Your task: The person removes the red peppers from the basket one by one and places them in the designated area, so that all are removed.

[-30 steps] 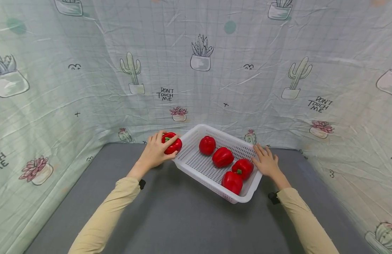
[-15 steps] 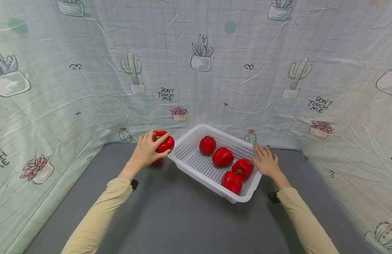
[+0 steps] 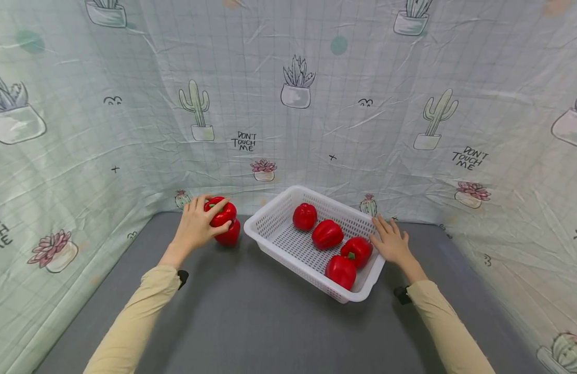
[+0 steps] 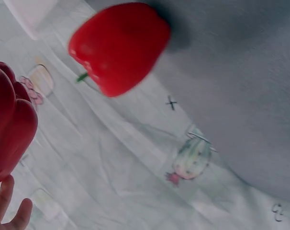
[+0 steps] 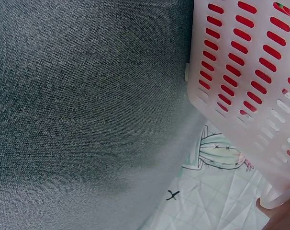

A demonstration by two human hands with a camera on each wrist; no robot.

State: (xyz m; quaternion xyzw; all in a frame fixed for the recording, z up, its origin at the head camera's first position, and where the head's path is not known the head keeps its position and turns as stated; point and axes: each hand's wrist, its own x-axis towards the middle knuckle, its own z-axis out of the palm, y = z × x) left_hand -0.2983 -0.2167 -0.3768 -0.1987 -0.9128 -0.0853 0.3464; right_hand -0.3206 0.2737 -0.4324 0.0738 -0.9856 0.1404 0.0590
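My left hand [image 3: 195, 223] grips a red bell pepper [image 3: 221, 211] by its sides, left of the white basket [image 3: 288, 258]. Another red pepper [image 3: 228, 234] lies on the table just below and behind it, seen apart from the held one [image 4: 8, 124] in the left wrist view. Inside the basket are several red peppers, one at the back left [image 3: 305, 216] and one in the middle [image 3: 327, 234]. The fingers of my right hand [image 3: 392, 243] rest, fairly straight, on the basket's right rim; in the right wrist view only part of that hand [image 5: 282, 213] shows at the basket's corner.
The grey table [image 3: 269, 327] extends in front of the basket and to both sides. Patterned cloth [image 3: 335, 119] hangs behind the table and along its left and right sides.
My left hand has moved left with its pepper, away from the basket's left end, and the pepper on the table has come into view. My right hand has stayed at the rim.
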